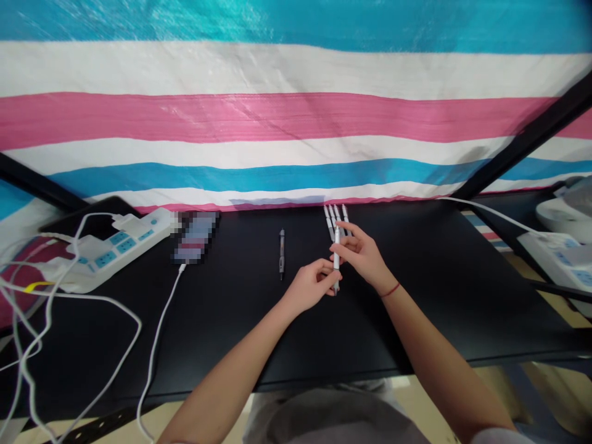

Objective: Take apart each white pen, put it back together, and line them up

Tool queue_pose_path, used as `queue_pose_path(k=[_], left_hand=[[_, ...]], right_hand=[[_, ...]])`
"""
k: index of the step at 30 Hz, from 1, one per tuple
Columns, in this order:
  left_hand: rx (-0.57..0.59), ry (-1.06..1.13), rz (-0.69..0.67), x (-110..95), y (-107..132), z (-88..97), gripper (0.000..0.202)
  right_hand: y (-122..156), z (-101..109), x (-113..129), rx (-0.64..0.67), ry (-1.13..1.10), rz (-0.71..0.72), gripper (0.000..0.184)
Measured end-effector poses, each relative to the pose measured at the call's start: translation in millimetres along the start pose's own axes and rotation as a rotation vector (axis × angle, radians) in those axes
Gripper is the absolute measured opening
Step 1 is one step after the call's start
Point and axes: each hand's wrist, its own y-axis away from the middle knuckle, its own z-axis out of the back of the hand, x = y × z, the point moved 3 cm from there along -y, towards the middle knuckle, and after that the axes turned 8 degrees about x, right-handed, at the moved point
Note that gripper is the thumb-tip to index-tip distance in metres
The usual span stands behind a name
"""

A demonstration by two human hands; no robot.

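A white pen [337, 251] is held upright in the view between both my hands, above the black table [231, 333]. My left hand [312, 285] pinches its lower end, near the grey tip. The fingers of my right hand [358, 250] close around its upper part. Just beyond my right hand, several white pens [330, 221] lie side by side near the table's back edge, their lower ends partly hidden by the hand. To the left of my hands, a dark grey pen [282, 254] lies alone on the table.
At the left, a phone [197, 237] lies with a white charging cable [160, 333] plugged in. Beside it are a white power strip [124, 250] and tangled cables. Another power strip [564, 256] is at the right. A striped sheet [296, 117] hangs behind the table.
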Motion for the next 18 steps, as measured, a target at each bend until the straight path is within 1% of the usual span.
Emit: queue_pose_path(k=[4, 8, 11, 15, 18], left_hand=[[0.006, -0.008, 0.015, 1.1, -0.4, -0.9, 0.028], [0.001, -0.018, 0.019, 2.1, -0.9, -0.2, 0.027], [0.001, -0.021, 0.027, 2.9, -1.0, 0.4, 0.028], [0.003, -0.013, 0.026, 3.9, -1.1, 0.3, 0.028], [0.006, -0.013, 0.018, 3.8, -1.0, 0.4, 0.027]], right_hand=[[0.2, -0.7, 0.1, 0.033, 0.017, 0.007, 0.047], [0.3, -1.6, -0.1, 0.051, 0.039, 0.008, 0.047], [0.6, -2.9, 0.9, 0.069, 0.054, 0.025, 0.042], [1.0, -2.4, 1.2, 0.052, 0.059, 0.021, 0.047], [0.7, -2.3, 0.2, 0.067, 0.055, 0.007, 0.045]])
